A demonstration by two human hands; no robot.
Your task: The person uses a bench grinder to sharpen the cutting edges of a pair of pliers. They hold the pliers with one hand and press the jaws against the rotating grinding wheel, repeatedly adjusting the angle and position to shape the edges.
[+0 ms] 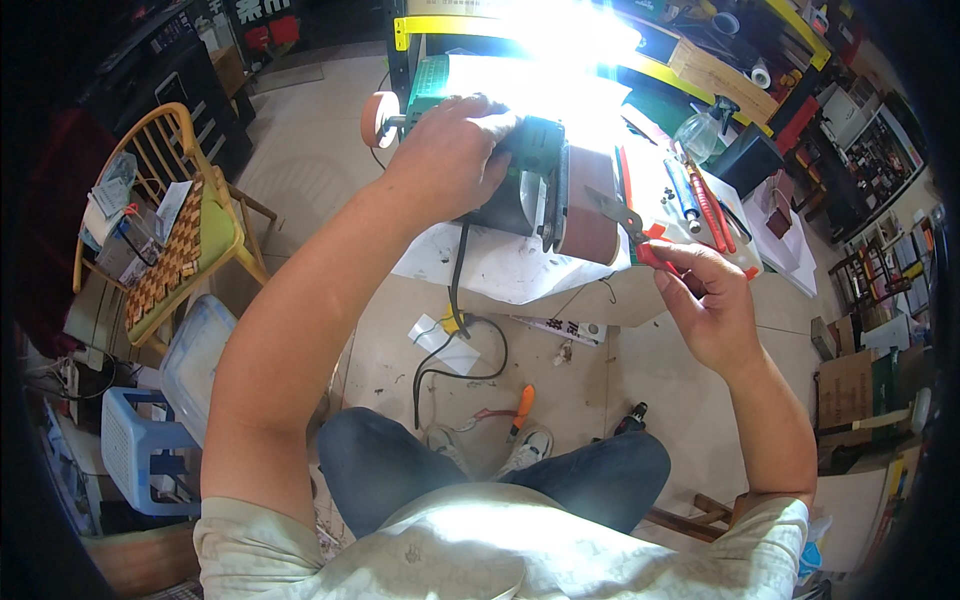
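A green and black bench belt sander [541,148] stands on a paper-covered worktable, with a brown abrasive belt [592,200] on its right side and a round wheel [379,120] at its left end. Over its green motor housing lies my left hand [452,152], the fingers bent round the top and partly lost in glare. My right hand [708,295] grips a pair of red-handled scissors [630,222]. Their grey blades point up and left, beside the belt's right edge. Whether blade and belt touch, I cannot tell.
Pliers with red handles [712,212], a blue tube-shaped tool [684,196] and a spray bottle [706,128] sit on the table's right. A black cord [457,290] hangs to the floor, where an orange-handled tool [523,408] lies between my feet. Left are a chair [185,235] and blue stool [150,450].
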